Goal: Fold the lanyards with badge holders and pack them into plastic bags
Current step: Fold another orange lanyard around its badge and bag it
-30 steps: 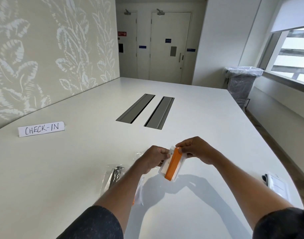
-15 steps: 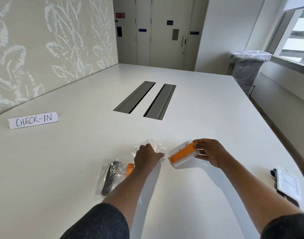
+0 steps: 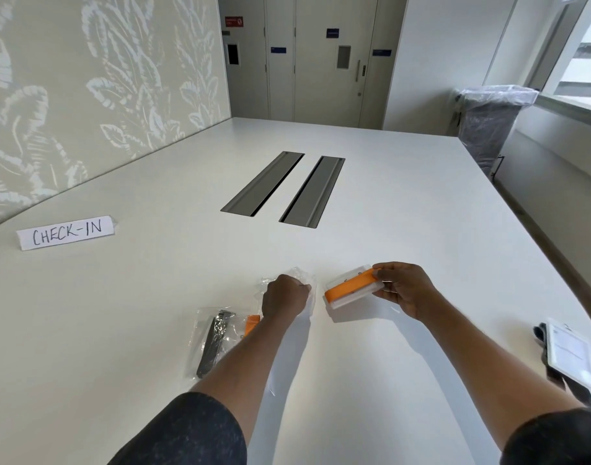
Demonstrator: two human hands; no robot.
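Observation:
My right hand (image 3: 401, 290) grips a clear badge holder with a folded orange lanyard (image 3: 349, 288) wrapped on it, held just above the white table (image 3: 405, 203). To its left, my left hand (image 3: 285, 298) pinches an empty clear plastic bag (image 3: 297, 275) that lies crumpled on the table. The two hands are a short gap apart. Left of my left forearm lies a packed bag with a black lanyard (image 3: 215, 340), and an orange lanyard in a bag (image 3: 252, 323) peeks out beside the wrist.
A badge holder with a dark lanyard (image 3: 571, 354) lies near the table's right edge. A paper CHECK-IN sign (image 3: 66, 231) stands at the left. Two grey cable slots (image 3: 284, 189) sit mid-table. A lined bin (image 3: 492, 125) stands beyond the far right corner.
My hands have parted: the right one carried the orange lanyard bundle to the right, while the left one went down to the plastic bag and took hold of it.

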